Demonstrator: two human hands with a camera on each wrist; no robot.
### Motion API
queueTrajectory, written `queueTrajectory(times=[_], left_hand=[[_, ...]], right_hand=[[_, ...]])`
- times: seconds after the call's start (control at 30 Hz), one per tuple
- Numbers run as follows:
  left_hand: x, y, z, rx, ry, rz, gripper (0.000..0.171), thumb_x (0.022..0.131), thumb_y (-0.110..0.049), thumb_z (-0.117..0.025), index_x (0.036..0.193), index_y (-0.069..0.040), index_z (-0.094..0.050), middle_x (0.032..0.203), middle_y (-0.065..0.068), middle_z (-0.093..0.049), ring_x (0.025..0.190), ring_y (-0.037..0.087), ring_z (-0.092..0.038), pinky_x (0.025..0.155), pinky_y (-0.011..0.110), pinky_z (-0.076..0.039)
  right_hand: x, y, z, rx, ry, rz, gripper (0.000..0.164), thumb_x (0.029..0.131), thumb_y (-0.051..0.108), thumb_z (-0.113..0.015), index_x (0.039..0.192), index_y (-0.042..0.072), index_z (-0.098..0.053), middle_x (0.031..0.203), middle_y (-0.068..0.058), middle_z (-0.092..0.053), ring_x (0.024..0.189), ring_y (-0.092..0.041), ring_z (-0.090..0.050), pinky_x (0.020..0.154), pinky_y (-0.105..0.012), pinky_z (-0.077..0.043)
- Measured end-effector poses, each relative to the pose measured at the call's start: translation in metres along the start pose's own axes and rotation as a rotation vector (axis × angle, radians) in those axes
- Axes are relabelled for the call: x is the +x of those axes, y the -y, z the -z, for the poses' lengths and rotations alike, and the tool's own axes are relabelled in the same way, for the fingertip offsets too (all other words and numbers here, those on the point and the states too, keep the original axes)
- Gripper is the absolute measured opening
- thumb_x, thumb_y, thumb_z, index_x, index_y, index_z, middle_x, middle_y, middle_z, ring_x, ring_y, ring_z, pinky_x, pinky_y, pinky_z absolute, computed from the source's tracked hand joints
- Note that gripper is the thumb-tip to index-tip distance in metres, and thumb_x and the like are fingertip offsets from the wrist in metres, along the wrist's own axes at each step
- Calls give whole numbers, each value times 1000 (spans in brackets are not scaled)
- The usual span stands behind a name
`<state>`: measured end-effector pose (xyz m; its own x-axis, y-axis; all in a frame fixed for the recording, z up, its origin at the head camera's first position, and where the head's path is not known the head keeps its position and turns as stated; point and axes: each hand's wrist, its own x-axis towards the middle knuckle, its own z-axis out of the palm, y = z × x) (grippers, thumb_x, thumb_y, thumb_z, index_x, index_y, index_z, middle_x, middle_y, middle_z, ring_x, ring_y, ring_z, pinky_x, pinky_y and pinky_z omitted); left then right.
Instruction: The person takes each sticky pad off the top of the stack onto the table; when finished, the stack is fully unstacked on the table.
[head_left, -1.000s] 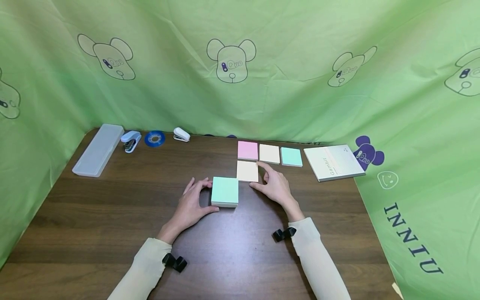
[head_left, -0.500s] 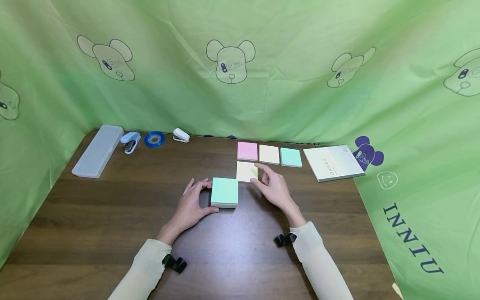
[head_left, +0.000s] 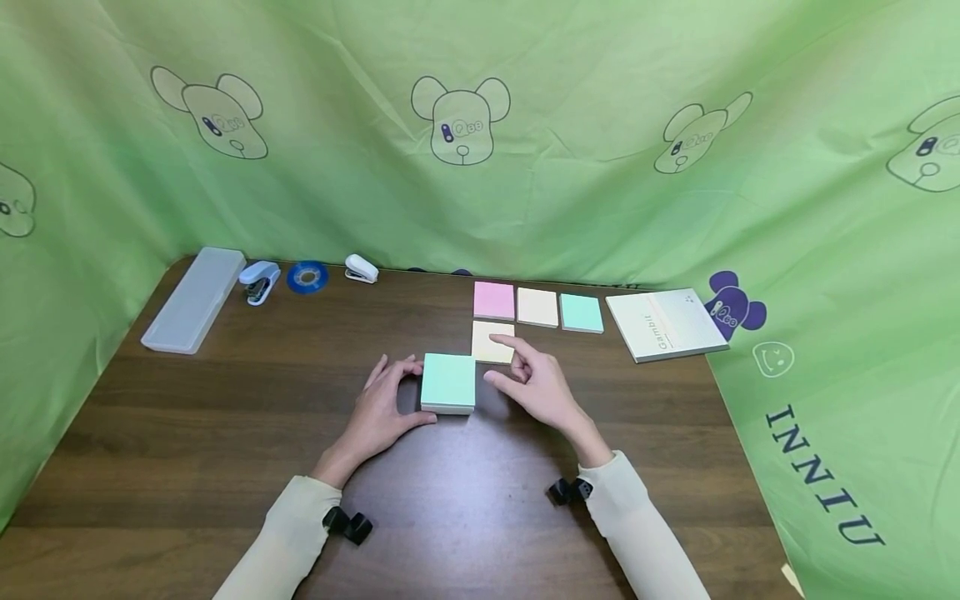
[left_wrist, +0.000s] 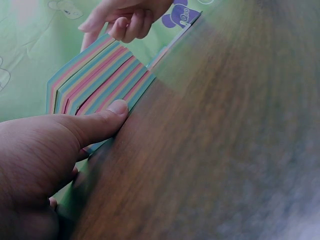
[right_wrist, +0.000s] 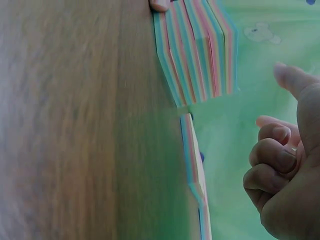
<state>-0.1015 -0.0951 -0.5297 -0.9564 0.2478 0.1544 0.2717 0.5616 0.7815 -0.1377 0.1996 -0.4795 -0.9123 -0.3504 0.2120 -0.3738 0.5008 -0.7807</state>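
A thick stack of sticky notes (head_left: 448, 382), mint green on top, stands on the table in the head view. My left hand (head_left: 380, 418) holds its left side, thumb along the near edge and fingers at the far left corner. Coloured layers show along the stack's side (left_wrist: 102, 80) in the left wrist view. My right hand (head_left: 546, 390) hovers to the right of the stack, holding nothing. Its index finger and thumb are spread apart, while the other fingers curl in. Beneath the index finger lies a cream sticky-note pad (head_left: 483, 350), partly covered by it.
Behind are pink (head_left: 493, 300), cream (head_left: 537, 307) and mint (head_left: 581, 313) pads in a row. A white notebook (head_left: 667, 325) lies at the right. Far left are a translucent case (head_left: 195, 300), blue stapler (head_left: 259, 282), blue tape roll (head_left: 307, 277) and white stapler (head_left: 362, 268).
My right hand has lifted off the right edge of the cream pad and shifted left toward the mint-topped stack. My left hand and the stack have stayed in place.
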Motion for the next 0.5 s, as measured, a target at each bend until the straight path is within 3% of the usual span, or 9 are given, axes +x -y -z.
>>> queueTrajectory(times=[0.5], left_hand=[[1,0,-1,23,-12,-17,77,77,-15,-104,138,-2,-58,145,19,-69,156,39,-50,140,60,-13]], right_hand=[[-4,7,-22,-112,158,16,100,81,37,-100,165,11,-51,76,9,-44,69,-3,-39,68,-27,-40]])
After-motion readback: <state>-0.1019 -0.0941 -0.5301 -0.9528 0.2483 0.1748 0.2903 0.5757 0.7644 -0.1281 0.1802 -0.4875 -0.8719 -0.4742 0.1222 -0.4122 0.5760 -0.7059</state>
